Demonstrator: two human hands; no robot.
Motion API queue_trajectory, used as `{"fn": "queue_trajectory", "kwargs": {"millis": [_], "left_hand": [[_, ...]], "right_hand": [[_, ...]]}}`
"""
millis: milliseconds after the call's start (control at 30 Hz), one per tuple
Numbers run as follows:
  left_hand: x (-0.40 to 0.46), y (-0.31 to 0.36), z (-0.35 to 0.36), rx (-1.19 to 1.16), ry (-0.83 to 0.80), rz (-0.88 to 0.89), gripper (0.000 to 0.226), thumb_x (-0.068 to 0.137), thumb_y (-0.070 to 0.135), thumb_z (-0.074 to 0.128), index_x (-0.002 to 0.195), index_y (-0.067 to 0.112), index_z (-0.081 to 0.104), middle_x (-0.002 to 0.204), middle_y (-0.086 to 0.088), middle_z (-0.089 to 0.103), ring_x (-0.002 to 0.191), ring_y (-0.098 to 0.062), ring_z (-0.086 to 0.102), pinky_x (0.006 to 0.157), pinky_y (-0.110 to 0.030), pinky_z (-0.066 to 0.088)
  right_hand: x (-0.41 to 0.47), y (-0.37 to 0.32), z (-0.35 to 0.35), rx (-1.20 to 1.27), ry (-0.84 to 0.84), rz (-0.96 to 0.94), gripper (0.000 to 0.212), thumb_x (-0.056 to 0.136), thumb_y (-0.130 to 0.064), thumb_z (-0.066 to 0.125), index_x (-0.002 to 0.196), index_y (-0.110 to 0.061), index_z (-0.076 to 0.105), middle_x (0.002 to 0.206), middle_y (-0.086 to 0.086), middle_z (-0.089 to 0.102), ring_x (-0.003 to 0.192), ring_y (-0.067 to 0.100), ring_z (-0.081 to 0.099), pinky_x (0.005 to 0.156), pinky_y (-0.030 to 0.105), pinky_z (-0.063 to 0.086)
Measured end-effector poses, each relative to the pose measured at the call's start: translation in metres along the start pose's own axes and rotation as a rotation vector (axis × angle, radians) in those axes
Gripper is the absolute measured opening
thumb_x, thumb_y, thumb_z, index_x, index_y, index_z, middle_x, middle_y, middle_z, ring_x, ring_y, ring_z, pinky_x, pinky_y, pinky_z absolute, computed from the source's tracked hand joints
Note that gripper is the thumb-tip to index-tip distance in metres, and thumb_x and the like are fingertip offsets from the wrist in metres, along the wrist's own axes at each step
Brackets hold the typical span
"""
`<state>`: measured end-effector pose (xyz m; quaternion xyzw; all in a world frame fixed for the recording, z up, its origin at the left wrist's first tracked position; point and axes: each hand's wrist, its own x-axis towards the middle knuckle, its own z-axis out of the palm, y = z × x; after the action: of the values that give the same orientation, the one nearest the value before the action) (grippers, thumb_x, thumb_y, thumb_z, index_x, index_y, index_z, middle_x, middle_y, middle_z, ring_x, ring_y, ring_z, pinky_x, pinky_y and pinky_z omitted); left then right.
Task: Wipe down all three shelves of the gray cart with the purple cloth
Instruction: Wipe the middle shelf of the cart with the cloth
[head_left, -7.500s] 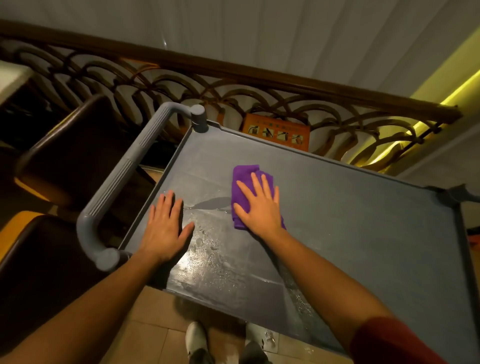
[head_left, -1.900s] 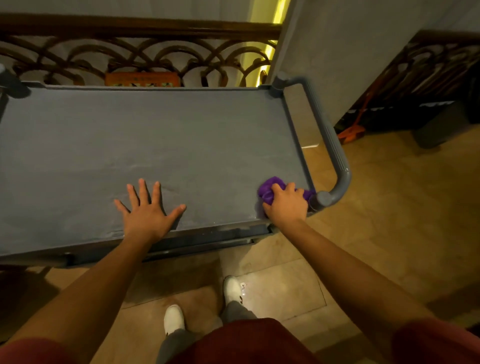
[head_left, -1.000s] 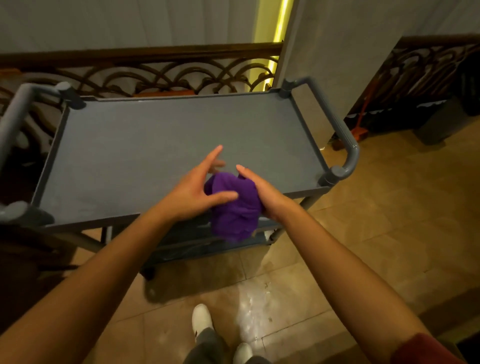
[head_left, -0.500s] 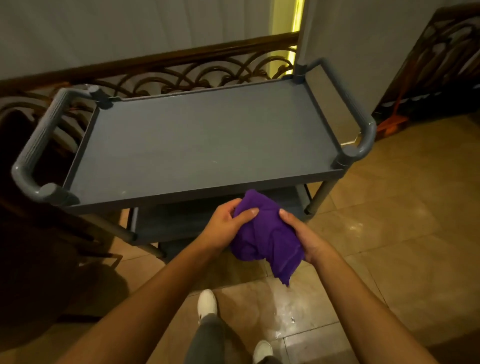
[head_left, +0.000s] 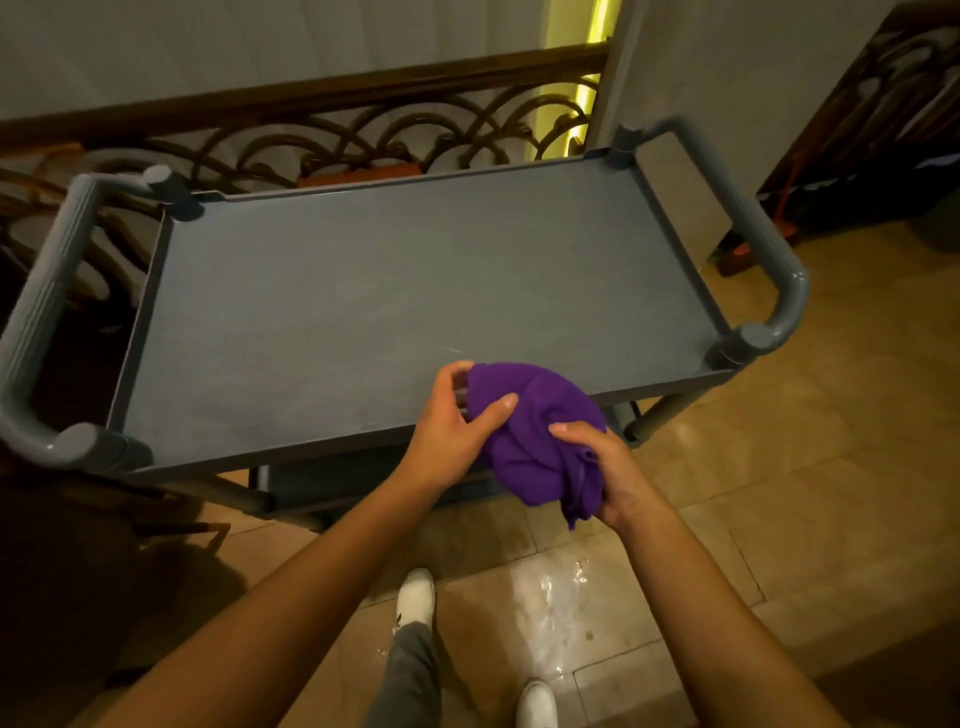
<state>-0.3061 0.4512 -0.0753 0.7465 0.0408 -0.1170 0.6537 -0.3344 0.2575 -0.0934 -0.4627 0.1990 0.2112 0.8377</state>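
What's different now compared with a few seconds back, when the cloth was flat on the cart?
The purple cloth has been lifted off the top shelf and bunched up; the left hand, earlier flat on the shelf, now grips it together with the right hand. The cart stays put.

1 gray cart (head_left: 395, 291), 2 handles, 1 purple cloth (head_left: 535, 431), 2 hands, 2 white shoes.

Purple cloth (head_left: 535, 431), gray cart (head_left: 363, 291) (white shoes (head_left: 415, 597)).
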Motion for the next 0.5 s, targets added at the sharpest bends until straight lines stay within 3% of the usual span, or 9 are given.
{"fn": "queue_trajectory", "kwargs": {"millis": [67, 100, 233, 333, 400, 500], "left_hand": [[0.010, 0.000, -0.023, 0.001, -0.069, 0.034, 0.094, 0.072, 0.052, 0.080, 0.150, 0.027, 0.034, 0.138, 0.013, 0.050, 0.119, 0.000, 0.057, 0.095, -0.019, 0.051], [0.017, 0.001, -0.034, 0.015, -0.131, 0.044, 0.095, 0.073, 0.049, 0.081, 0.152, 0.026, 0.033, 0.140, 0.011, 0.050, 0.120, -0.001, 0.058, 0.097, -0.021, 0.051], [0.041, 0.011, -0.052, 0.099, -0.418, -0.008, 0.052, 0.081, 0.030, 0.083, 0.126, 0.016, 0.061, 0.114, 0.001, 0.072, 0.102, -0.010, 0.071, 0.091, -0.037, 0.058], [0.052, 0.009, -0.061, 0.140, -0.407, 0.009, 0.030, 0.085, 0.031, 0.079, 0.107, 0.013, 0.068, 0.097, -0.007, 0.075, 0.091, -0.023, 0.072, 0.082, -0.043, 0.059], [0.055, 0.004, -0.065, 0.088, -0.402, 0.003, 0.025, 0.087, 0.030, 0.076, 0.102, 0.011, 0.069, 0.094, -0.010, 0.075, 0.087, -0.023, 0.072, 0.079, -0.041, 0.058], [0.056, -0.005, -0.071, 0.085, -0.372, 0.020, 0.019, 0.088, 0.035, 0.074, 0.096, 0.018, 0.070, 0.088, -0.002, 0.073, 0.080, -0.010, 0.069, 0.072, -0.024, 0.055]], "right_hand": [[0.008, -0.003, 0.014, -0.036, 0.031, 0.011, 0.043, 0.061, -0.020, 0.087, 0.102, -0.010, 0.080, 0.108, 0.018, 0.077, 0.096, 0.031, 0.076, 0.072, 0.033, 0.061], [0.013, -0.004, 0.023, -0.049, 0.039, 0.016, 0.038, 0.063, -0.021, 0.085, 0.100, -0.011, 0.081, 0.107, 0.018, 0.077, 0.094, 0.030, 0.076, 0.071, 0.032, 0.061], [0.031, -0.010, 0.051, -0.065, 0.106, 0.025, 0.046, 0.071, -0.024, 0.081, 0.112, -0.005, 0.075, 0.113, 0.021, 0.074, 0.097, 0.031, 0.075, 0.073, 0.035, 0.061], [0.040, -0.006, 0.062, -0.027, 0.155, 0.038, 0.050, 0.071, -0.027, 0.080, 0.116, -0.005, 0.072, 0.111, 0.020, 0.075, 0.097, 0.032, 0.074, 0.074, 0.036, 0.061], [0.044, -0.001, 0.067, 0.009, 0.120, 0.060, 0.049, 0.072, -0.031, 0.083, 0.114, -0.007, 0.075, 0.111, 0.019, 0.075, 0.098, 0.032, 0.074, 0.075, 0.037, 0.061], [0.045, 0.004, 0.070, 0.082, 0.045, 0.079, 0.058, 0.072, -0.035, 0.088, 0.119, -0.006, 0.073, 0.120, 0.021, 0.072, 0.108, 0.033, 0.072, 0.082, 0.038, 0.060]]}}
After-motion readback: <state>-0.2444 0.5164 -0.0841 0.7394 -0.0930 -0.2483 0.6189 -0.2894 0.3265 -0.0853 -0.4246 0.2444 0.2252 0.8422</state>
